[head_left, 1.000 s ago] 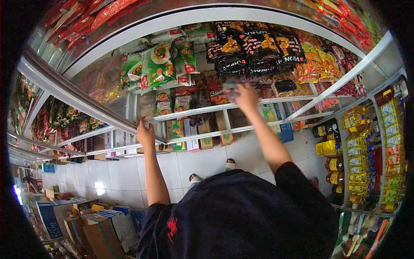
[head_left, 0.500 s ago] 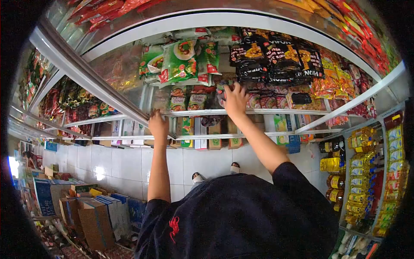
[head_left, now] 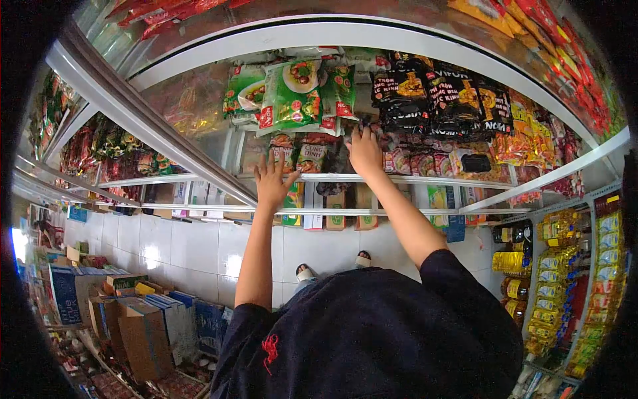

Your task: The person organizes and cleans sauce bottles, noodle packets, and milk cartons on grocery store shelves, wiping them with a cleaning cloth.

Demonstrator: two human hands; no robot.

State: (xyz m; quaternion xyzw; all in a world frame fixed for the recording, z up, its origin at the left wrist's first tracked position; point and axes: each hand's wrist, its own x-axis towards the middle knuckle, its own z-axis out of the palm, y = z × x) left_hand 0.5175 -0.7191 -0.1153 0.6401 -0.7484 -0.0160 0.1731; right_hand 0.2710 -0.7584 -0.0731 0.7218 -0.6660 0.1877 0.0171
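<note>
My right hand (head_left: pixel 365 154) reaches over the shelf edge into the space between green and black noodle packs. Its fingers are bent over a dark crumpled cloth (head_left: pixel 369 126), mostly hidden beneath them. My left hand (head_left: pixel 270 186) is open, fingers spread, at the metal front rail (head_left: pixel 412 179), just in front of small green-and-red packs (head_left: pixel 311 157). Nothing shows in that hand. Green noodle packs (head_left: pixel 292 100) lie stacked beyond it. To the right of my right hand is a pile of black noodle packs (head_left: pixel 455 103).
Orange packs (head_left: pixel 525 143) lie farther right on the shelf. A sliding-door frame (head_left: pixel 143 116) slants across the left. Oil bottles (head_left: pixel 551 266) stand on a rack at right. Cardboard boxes (head_left: pixel 146 339) stand on the left, beside the tiled floor (head_left: pixel 193 249).
My left hand has let go of the door frame's edge and moved right, its fingers spreading. My right hand has shifted slightly with the cloth. The camera view has turned a little left.
</note>
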